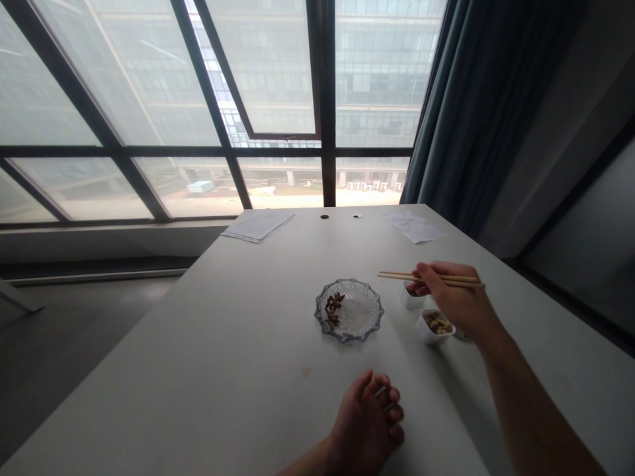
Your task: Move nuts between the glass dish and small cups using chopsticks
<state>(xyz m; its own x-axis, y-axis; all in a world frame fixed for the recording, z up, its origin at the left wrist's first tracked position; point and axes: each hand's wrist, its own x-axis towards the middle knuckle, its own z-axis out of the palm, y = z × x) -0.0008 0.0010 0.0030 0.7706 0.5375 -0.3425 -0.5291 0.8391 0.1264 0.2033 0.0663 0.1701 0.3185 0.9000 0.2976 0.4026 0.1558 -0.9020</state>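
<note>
In the right hand (452, 301), 2 chopsticks (397, 276) are gripped between closed thumb and fingers, nothing being seen between their tips. The chopsticks are held above the right half of the white table (238, 344), long axis running left to right, roughly in line with the far edge; their tips are pointed toward the left edge and kept slightly apart. From the right fingers, the glass dish (360, 318) lies to the left and somewhat toward the near side, with the tips seen just beyond its far right rim. Its dark pieces (333, 309) are gathered on the side facing the left edge. The 2 white cups are set to the right of the dish, nearer to the right hand than to the left: the farther cup (411, 301) is partly covered by the right fingers, and whether it is touched cannot be told; the nearer cup (433, 336) is filled with brown and yellowish pieces (439, 322). By the left hand (368, 423), loosely curled on the near side of the dish, nothing is seen to be held.
</note>
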